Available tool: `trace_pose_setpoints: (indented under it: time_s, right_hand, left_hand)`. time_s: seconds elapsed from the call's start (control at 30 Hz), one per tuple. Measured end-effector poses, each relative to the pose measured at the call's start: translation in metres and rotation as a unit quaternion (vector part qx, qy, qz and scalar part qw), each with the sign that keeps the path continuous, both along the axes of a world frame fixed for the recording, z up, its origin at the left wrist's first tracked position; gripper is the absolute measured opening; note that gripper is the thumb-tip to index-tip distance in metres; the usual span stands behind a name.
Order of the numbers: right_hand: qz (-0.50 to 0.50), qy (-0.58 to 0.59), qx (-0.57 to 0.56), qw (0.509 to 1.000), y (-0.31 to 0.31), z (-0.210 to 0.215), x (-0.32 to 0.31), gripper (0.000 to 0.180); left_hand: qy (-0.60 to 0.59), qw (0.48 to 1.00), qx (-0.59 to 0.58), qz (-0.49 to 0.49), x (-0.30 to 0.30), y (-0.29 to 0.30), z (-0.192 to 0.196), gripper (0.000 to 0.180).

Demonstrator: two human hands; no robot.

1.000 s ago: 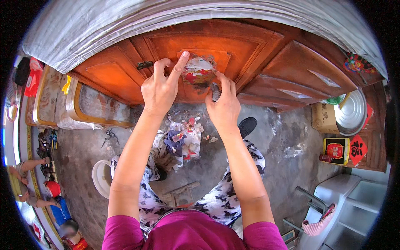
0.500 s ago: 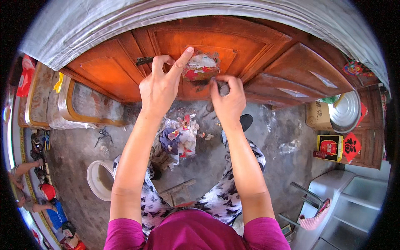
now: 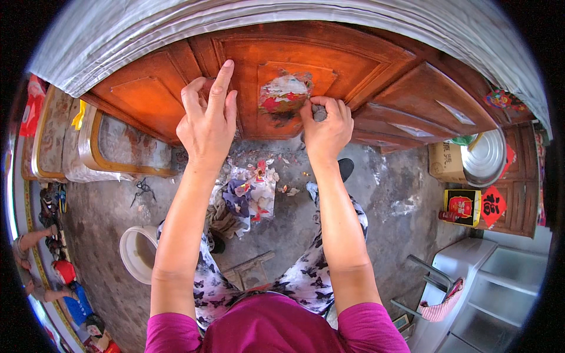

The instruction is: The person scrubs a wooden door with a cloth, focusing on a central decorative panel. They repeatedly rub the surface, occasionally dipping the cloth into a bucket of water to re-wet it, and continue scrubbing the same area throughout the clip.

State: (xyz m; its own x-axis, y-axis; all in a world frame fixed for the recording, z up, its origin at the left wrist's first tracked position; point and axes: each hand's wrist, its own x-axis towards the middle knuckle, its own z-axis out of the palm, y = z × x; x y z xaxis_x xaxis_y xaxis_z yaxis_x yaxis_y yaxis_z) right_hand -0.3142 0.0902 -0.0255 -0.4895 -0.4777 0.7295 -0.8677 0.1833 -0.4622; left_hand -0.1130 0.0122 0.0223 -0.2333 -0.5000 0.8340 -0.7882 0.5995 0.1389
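Wooden door (image 3: 329, 65) fills the far view, its torn sticker (image 3: 283, 94) mid-panel. My right hand (image 3: 327, 128) has slid to the sticker's right edge, fingers pinched shut there; left hand (image 3: 207, 120), spread flat, has shifted left. Scraps (image 3: 250, 191) litter the floor, so I judge peeling continues.

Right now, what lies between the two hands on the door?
In the head view, bare wooden door panel separates left hand from right hand beside the torn sticker remnant.

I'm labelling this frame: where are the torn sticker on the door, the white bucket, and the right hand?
torn sticker (image 3: 283, 97): head view, its red middle.
white bucket (image 3: 128, 259): head view, left rim.
right hand (image 3: 327, 130): head view, back of hand.
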Motion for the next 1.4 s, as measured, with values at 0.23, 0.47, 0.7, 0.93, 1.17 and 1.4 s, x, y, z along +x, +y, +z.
trace_pose_setpoints:
  time_s: [0.23, 0.47, 0.7, 0.93, 1.17, 1.4]
  right_hand:
    - [0.090, 0.004, 0.054, 0.995, 0.005, -0.001, 0.012, 0.017]
    - [0.203, 0.005, 0.214, 0.956, 0.026, -0.022, 0.021, 0.014]
    - [0.298, 0.021, 0.524, 0.798, 0.048, -0.040, 0.037, 0.011]
    - [0.238, -0.212, 0.360, 0.877, 0.046, -0.015, 0.027, 0.029]
    - [0.135, -0.173, 0.079, 0.972, 0.034, 0.004, 0.022, 0.056]
    - [0.106, -0.158, 0.159, 0.969, 0.032, -0.004, 0.029, 0.052]
  left_hand:
    - [-0.017, 1.000, -0.008, -0.022, 0.012, -0.021, -0.004, 0.070]
    - [-0.064, 0.997, 0.022, 0.041, 0.011, -0.007, 0.006, 0.070]
    - [-0.052, 0.998, -0.009, 0.034, 0.011, -0.007, 0.013, 0.069]
    - [-0.078, 0.995, -0.021, 0.056, 0.010, -0.001, 0.017, 0.058]
    - [-0.034, 0.998, -0.026, 0.042, 0.006, -0.001, 0.012, 0.053]
    - [-0.047, 0.998, -0.035, 0.038, 0.010, -0.002, 0.015, 0.054]
